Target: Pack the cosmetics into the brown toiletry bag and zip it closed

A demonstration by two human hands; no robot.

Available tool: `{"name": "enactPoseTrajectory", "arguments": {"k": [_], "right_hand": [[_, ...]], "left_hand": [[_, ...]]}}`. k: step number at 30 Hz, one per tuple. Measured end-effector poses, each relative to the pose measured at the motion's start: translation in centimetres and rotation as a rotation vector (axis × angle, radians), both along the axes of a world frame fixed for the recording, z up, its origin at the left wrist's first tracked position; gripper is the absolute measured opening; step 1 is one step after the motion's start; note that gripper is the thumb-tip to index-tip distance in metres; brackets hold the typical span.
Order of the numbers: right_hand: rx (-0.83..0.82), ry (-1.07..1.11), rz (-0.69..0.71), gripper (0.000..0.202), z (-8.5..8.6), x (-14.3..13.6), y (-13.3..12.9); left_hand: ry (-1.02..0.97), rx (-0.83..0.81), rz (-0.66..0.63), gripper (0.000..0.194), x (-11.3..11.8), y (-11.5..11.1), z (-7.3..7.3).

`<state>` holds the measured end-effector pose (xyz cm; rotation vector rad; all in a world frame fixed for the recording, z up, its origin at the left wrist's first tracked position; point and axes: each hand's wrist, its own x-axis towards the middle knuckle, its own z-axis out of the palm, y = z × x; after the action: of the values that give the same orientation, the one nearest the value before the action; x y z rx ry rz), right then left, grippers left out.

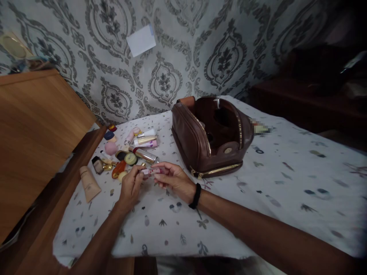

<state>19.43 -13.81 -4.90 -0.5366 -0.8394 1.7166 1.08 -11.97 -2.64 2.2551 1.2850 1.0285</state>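
A small pink-and-white cosmetic tube point(151, 171) lies level between my two hands, above the printed cloth. My left hand point(132, 188) pinches its left end. The fingers and thumb of my right hand point(177, 180), with a black band at the wrist, close on its right end. Just beyond my left hand are a round green-lidded compact point(131, 159), an orange-brown item point(119, 169) and a silver tube point(147, 155). To the right of these, a brown leather toiletry bag point(187, 133) stands unzipped, its dark inside mostly hard to make out.
More cosmetics lie at the left: a beige squeeze tube point(89, 184), a foundation bottle point(98, 165), a pink sponge point(110, 148) and a purple-and-white tube point(146, 142). A wooden panel point(37, 133) borders the left side. Patterned wall point(164, 82) rises behind.
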Motion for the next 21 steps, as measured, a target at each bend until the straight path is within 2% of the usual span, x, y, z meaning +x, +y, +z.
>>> {"name": "enactPoseTrajectory", "arguments": {"k": [6,11,17,21], "right_hand": [[0.007,0.018,-0.021,0.041,-0.1,-0.1,0.2],[-0.054,0.064,-0.029,0.047,-0.1,-0.2,0.2],[-0.114,0.056,-0.024,0.066,0.1,-0.1,0.0],[-0.188,0.064,-0.041,0.072,0.4,-0.1,-0.1]], "left_hand": [[-0.036,-0.013,-0.018,0.028,0.0,0.1,-0.3],[-0.197,-0.138,-0.066,0.032,0.3,-0.2,-0.2],[-0.251,-0.214,0.011,0.033,0.9,0.1,1.5],[-0.199,-0.136,-0.014,0.032,1.7,0.7,3.3]]}}
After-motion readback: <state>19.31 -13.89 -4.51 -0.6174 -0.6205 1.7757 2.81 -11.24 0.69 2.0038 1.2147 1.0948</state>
